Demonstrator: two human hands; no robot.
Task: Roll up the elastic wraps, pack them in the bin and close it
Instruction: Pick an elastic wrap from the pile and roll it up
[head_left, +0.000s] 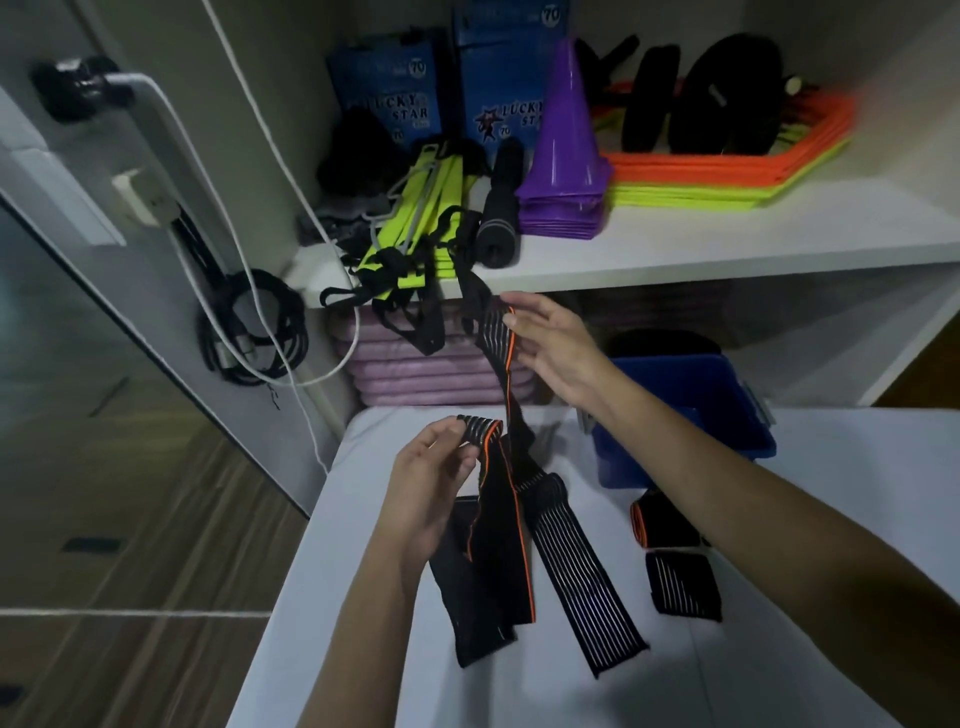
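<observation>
Wrap (506, 374), black with orange edge and pale stripes, is held stretched above the counter (322, 597). Left hand (434, 478) pinches its lower end, folded over the fingers; right hand (550, 343) grips the upper end with fingers partly extended. Loose lengths hang down onto the counter beside a second flat wrap (587, 582). Two rolled wraps (670, 545) lie right of it, near the right forearm. Blue bin (727, 415) stands open behind them. Shelf (727, 239) above carries purple cones (566, 156).
</observation>
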